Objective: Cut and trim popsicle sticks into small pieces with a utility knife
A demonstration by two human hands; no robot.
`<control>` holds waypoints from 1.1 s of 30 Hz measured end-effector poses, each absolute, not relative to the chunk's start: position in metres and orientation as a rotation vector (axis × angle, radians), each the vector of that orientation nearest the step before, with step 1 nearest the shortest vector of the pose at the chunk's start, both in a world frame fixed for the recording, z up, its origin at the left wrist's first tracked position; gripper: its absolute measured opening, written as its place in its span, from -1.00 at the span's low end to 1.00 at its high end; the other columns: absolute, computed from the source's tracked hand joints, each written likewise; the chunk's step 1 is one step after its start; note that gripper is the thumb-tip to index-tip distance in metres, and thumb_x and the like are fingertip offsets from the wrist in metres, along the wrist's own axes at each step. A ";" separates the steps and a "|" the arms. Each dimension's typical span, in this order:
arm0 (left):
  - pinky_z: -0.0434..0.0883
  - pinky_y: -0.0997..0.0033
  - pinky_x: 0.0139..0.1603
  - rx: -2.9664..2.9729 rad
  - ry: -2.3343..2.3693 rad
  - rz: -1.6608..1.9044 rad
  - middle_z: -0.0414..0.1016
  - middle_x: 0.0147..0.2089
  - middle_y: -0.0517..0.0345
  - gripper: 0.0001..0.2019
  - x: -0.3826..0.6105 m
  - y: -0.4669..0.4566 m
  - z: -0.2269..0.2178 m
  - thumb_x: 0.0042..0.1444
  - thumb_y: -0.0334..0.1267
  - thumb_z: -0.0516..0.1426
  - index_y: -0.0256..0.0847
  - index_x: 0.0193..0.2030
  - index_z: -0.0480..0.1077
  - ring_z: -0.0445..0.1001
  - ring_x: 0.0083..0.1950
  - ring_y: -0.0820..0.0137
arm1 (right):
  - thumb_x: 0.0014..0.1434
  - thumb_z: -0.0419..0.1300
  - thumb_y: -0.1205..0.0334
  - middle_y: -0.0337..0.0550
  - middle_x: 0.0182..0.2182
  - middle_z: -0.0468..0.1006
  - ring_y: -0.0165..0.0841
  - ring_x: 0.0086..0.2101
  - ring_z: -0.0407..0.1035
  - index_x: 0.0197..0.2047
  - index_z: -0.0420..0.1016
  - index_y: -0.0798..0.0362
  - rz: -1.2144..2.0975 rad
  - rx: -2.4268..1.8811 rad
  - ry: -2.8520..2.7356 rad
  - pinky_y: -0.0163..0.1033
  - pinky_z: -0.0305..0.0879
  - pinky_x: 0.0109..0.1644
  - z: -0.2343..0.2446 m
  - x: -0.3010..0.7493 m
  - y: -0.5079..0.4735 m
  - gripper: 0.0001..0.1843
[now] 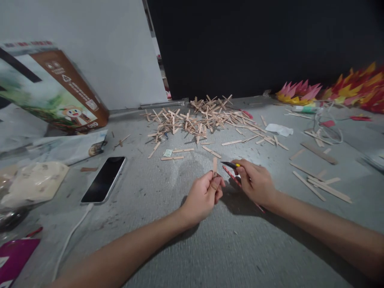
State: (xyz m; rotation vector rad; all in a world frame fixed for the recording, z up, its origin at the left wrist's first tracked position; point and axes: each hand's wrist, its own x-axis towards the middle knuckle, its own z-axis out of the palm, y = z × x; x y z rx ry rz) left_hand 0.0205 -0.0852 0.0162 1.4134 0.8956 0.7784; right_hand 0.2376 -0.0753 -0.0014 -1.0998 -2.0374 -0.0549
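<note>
My left hand (204, 193) is closed around a short flat wooden stick (215, 165), pinched between thumb and fingers and held upright. To its right, my right hand (255, 180) grips a craft knife (230, 164) with a dark pointed blade and a bit of yellow by the fingers. The blade tip points left toward the stick, with a small gap between them. Beneath the right hand a slim red-and-white patterned thing (230, 175) slants across the grey table (210, 248); my hand hides part of it.
Beyond my hands lies a heap of crossed wooden sticks (204, 120). More loose sticks (325, 186) are at the right. A phone (104, 179) on a white cable (70, 240) and a printed carton (60, 92) are at the left. Pink and yellow folded-paper pieces (298, 94) sit far right.
</note>
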 end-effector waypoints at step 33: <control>0.12 0.55 -0.53 1.246 0.830 0.768 0.29 -0.54 0.34 -0.56 0.016 -0.082 0.016 0.35 0.19 0.13 -0.20 -0.21 0.39 0.16 -0.58 0.55 | 0.42 0.15 0.39 -0.01 -0.15 0.62 -0.22 -0.21 0.51 0.26 0.58 -0.08 0.250 -0.768 -2.051 -0.09 0.50 -0.16 0.015 0.238 -0.071 -0.57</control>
